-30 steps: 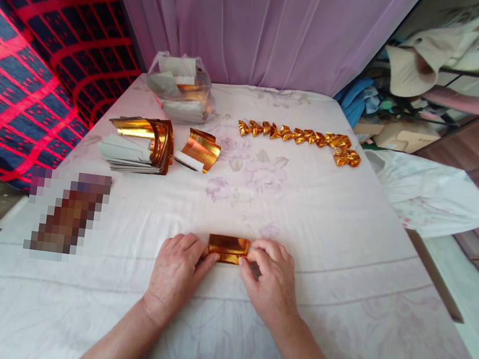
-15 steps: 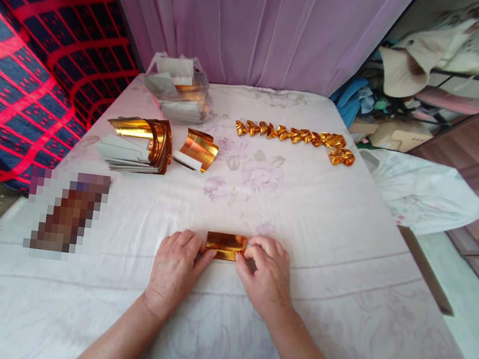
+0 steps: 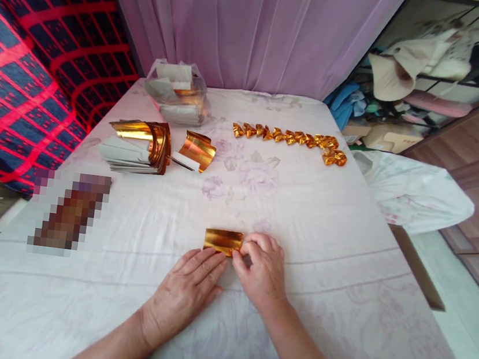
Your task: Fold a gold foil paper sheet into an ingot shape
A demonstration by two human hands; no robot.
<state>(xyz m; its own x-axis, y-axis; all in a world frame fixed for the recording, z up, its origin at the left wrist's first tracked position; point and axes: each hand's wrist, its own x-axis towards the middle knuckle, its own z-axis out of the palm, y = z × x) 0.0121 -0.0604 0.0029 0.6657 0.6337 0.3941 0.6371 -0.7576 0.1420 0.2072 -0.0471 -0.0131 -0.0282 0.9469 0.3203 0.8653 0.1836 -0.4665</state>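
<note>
A folded sheet of gold foil paper [image 3: 223, 240] lies on the floral cloth in front of me, its long side running left to right. My left hand [image 3: 189, 284] is flat, with outstretched fingertips on the sheet's near edge. At the right end, my right hand [image 3: 261, 266] is curled, pinching the near right corner between thumb and forefinger. Beyond them, a row of folded gold foil pieces [image 3: 288, 137] stretches across the cloth. Several curved gold sheets [image 3: 199, 150] lie beside a thick stack of gold-and-white paper [image 3: 134, 149] on the left.
A clear plastic bag of paper [image 3: 177, 96] stands at the back left. A pixelated patch [image 3: 72, 211] covers something at the left edge. A purple curtain [image 3: 249, 29] hangs behind the table. To the right are a white bag [image 3: 421, 193] and shelves with a hat [image 3: 394, 76].
My left hand has gone from pinching the sheet's left end to lying flat along its near edge. The near flap's crease no longer shows. My right hand keeps its corner.
</note>
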